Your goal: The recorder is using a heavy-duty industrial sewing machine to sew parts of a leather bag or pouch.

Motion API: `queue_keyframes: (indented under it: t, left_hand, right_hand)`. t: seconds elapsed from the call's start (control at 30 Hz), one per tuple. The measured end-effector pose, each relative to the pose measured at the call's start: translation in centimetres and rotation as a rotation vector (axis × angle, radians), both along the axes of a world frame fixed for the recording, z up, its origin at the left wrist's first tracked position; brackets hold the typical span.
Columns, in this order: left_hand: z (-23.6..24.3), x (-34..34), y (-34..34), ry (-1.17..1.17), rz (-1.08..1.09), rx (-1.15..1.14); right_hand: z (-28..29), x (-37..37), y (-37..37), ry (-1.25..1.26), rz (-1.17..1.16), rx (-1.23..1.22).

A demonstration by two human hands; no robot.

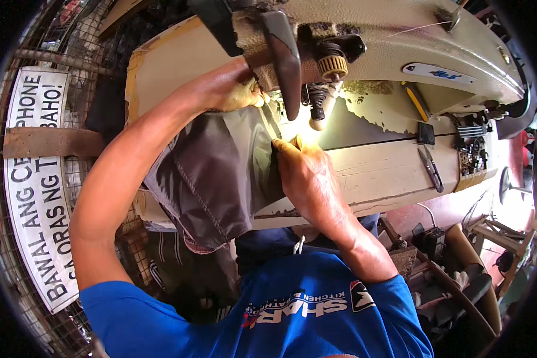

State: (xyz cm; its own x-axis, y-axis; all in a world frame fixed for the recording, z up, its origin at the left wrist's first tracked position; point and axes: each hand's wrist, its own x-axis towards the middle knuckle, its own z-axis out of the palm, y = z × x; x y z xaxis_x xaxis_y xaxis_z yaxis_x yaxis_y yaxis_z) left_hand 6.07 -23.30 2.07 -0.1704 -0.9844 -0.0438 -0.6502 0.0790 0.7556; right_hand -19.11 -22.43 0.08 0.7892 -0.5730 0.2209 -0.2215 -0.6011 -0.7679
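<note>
Under the lit head of a beige sewing machine [400, 36], dark grey-brown fabric [194, 176] lies draped over the bed and hangs past its front edge. My left hand [238, 92] grips the fabric's upper edge beside a pale narrow strip [268, 119], left of the machine's black bracket [280, 59]. My right hand [304, 179] pinches that same edge lower down, at the strip's near end, with fingers curled toward the bright lamp [316, 123]. The needle and presser foot are hidden behind the bracket and glare.
A yellow-handled tool [416, 98], thread snips [429, 167] and a tray of small metal parts [472, 155] sit on the worn tabletop [388, 173] at right. A wire mesh [24, 53] with a white sign [36, 238] stands at left; wooden frames [495, 232] are below right.
</note>
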Motion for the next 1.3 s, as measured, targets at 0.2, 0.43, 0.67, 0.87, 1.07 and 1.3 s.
queue_keyframes:
  t: [0.2,0.43,0.67,0.87,1.07,1.3]
  left_hand:
    - [-4.3,1.6,-0.9,1.336,0.183,0.480]
    - [-3.5,1.4,-0.2,1.163,0.207,0.409]
    - [0.4,0.2,0.7,-0.276,-0.032,-0.169]
    - [4.1,-2.5,2.5,-0.098,0.351,-0.171]
    - [4.8,-0.4,2.2,-0.202,0.166,-0.087]
    - [4.7,-0.2,2.2,-0.381,0.096,-0.251]
  right_hand:
    - [0.5,0.1,0.2,0.003,-0.015,-0.070]
    - [0.0,-0.1,0.2,0.047,-0.010,-0.054]
    - [0.0,-0.1,0.2,0.019,-0.039,-0.001]
    - [0.8,-0.1,0.0,-0.065,-0.217,0.396]
    - [1.5,-0.4,-1.5,0.009,-0.115,0.433]
    - [1.7,-0.2,-1.5,0.016,-0.119,0.489]
